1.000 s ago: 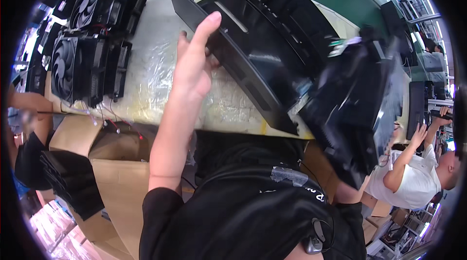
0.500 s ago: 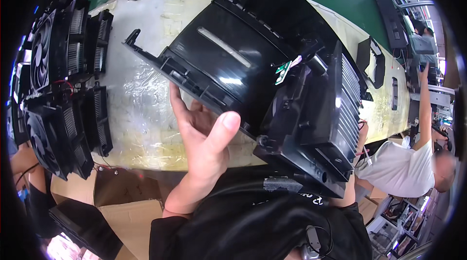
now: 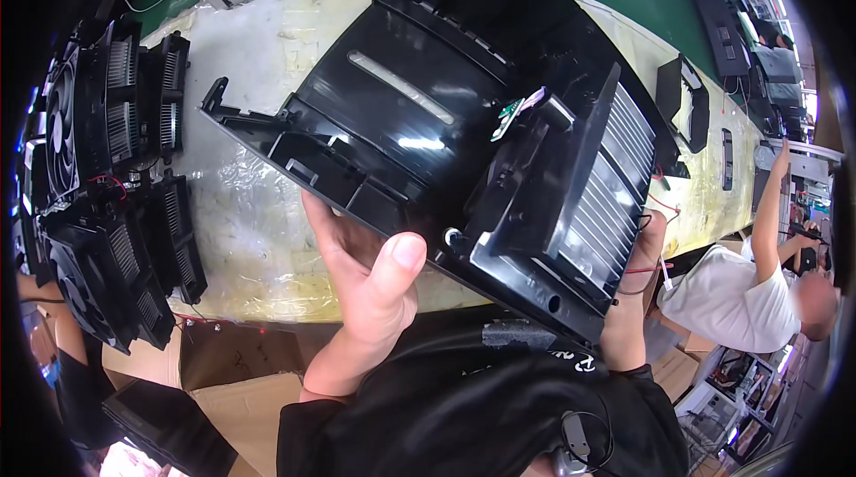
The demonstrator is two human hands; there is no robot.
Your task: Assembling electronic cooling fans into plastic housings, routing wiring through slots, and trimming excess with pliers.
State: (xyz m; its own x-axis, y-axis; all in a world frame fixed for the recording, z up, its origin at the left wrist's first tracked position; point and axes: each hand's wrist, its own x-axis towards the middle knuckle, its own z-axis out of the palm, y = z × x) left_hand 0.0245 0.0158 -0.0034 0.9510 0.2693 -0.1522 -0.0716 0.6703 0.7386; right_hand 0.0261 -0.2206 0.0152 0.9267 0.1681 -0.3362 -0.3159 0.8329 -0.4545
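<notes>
A large black plastic housing is held tilted above the table, its glossy hollow inside facing up. It has a long pale slot, a slatted vent panel and a small green circuit board with a pale connector. My left hand grips the lower left edge, fingers hidden beneath and thumb up in front. At the right end, beside the vent, my right hand is closed around the housing's side, its fingers partly hidden. Thin red and black wires hang next to it.
Several black fan and heatsink units line the table's left side. A black frame lies on the plastic-covered table at right. Open cardboard boxes stand below the near edge. Another person is at the right.
The housing has shifted slightly left and tipped, so its front edge and vent show differently. More of my right hand and the wires has come into sight.
</notes>
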